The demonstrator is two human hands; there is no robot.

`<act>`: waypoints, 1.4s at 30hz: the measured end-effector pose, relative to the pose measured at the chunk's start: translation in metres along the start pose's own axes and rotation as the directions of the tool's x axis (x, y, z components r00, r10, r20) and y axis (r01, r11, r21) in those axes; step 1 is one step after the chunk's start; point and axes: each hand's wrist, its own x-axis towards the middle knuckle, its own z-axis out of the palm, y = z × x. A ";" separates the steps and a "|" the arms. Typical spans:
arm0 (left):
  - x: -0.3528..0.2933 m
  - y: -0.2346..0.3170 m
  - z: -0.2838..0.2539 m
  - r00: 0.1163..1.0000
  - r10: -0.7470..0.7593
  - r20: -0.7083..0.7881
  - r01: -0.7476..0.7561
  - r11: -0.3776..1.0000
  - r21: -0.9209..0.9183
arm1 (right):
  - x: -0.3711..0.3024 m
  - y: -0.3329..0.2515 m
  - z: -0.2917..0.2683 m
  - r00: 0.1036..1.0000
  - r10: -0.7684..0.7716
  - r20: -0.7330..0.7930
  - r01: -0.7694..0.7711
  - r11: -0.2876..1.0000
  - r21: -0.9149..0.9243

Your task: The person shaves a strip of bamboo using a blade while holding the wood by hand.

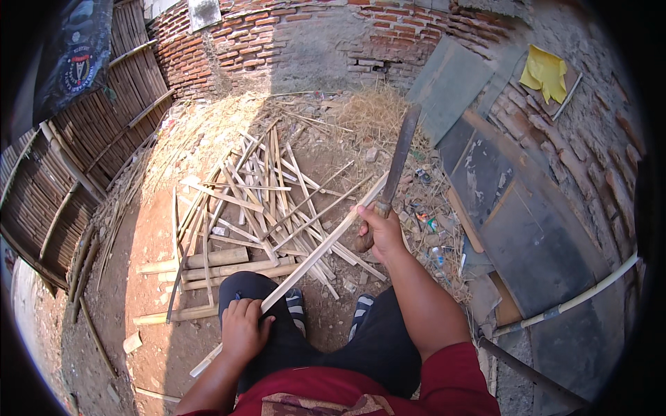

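Loose bamboo strips (229,198) clutter the ground left of centre, above thick bamboo poles (193,261). Mid-frame, a longer strip (312,256) slants diagonally, your left hand (248,326) grasping it; your right hand (380,232) clenches a machete (399,163). Bare dirt (156,215) lies at left, a brick wall (236,31) spans the top, dark panels (548,229) fill the right.

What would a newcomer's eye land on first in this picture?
Probably the dark-bladed knife in the right hand, beside a pale strip slanting toward the left hand. Then the tangled heap of strips beyond the knees, and a bright yellow sheet at the upper right.
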 end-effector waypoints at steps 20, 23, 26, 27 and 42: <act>0.009 -0.024 0.001 0.966 -0.257 -0.041 0.257 0.966 -0.008 | 0.007 -0.019 -0.023 0.926 0.134 0.354 0.351 0.050 -0.935; 0.015 -0.024 0.004 0.965 -0.260 -0.026 0.260 0.966 -0.003 | 0.023 -0.026 -0.042 0.987 -0.006 0.160 0.160 0.108 -0.981; 0.012 -0.025 0.005 0.963 -0.266 -0.032 0.265 0.964 -0.030 | 0.001 -0.001 -0.029 0.911 -0.023 0.412 0.412 0.080 -0.908; 0.011 -0.024 0.006 0.963 -0.268 -0.037 0.267 0.963 -0.047 | -0.006 0.001 -0.020 0.879 0.054 0.473 0.474 0.008 -0.881; 0.009 -0.025 0.004 0.952 -0.291 -0.093 0.281 0.954 -0.108 | -0.019 -0.006 0.006 0.784 0.189 0.591 0.613 -0.084 -0.786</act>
